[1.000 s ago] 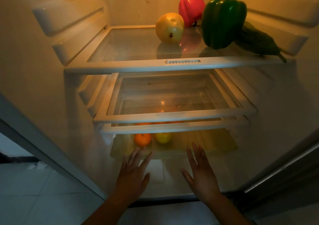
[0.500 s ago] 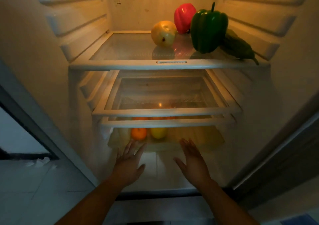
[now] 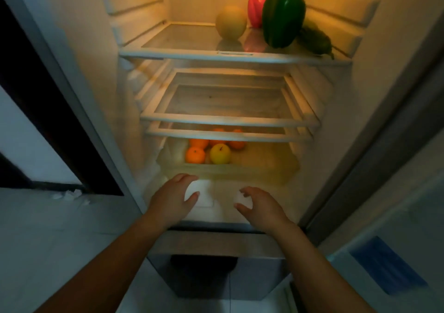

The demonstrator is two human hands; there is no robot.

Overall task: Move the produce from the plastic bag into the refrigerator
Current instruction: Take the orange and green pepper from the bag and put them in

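Head view looked down into the open refrigerator [image 3: 360, 111], lit warm yellow inside. Left hand [image 3: 174, 198] and right hand [image 3: 260, 205] both reached in low, at the clear front of the bottom drawer [image 3: 240, 172]. Both hands empty: fingers curled loosely, nothing held. Left fingers [image 3: 186, 177] bent over just at the drawer's front lip; contact or not, couldn't tell. Right fingers [image 3: 247, 191] curled inward just short of the drawer front, thumb apart below them.

Produce locations:
- Top shelf [image 3: 235, 57]: yellow round fruit [image 3: 231, 22] toward the middle, red pepper [image 3: 257, 7] behind it near the back wall, green pepper [image 3: 283, 19] upright in front of the red one, overlapping it from this angle. Dark green vegetable [image 3: 316, 40] lay on its side just right of the green pepper, near the right wall; blurred, type unclear.
- Middle shelf [image 3: 228, 120]: glass pane, nothing on it.
- Bottom drawer: orange [image 3: 195, 155] at front left, yellow apple [image 3: 220, 153] touching it on the right. More oranges [image 3: 236, 142] behind those two, partly hidden by the shelf frame above; exact count unclear.

Plastic bag not in frame. Refrigerator door edge [image 3: 384, 144] ran along the right side. Pale floor tiles [image 3: 60, 228] at left, with some crumpled white scraps [image 3: 69, 194] by the wall base.
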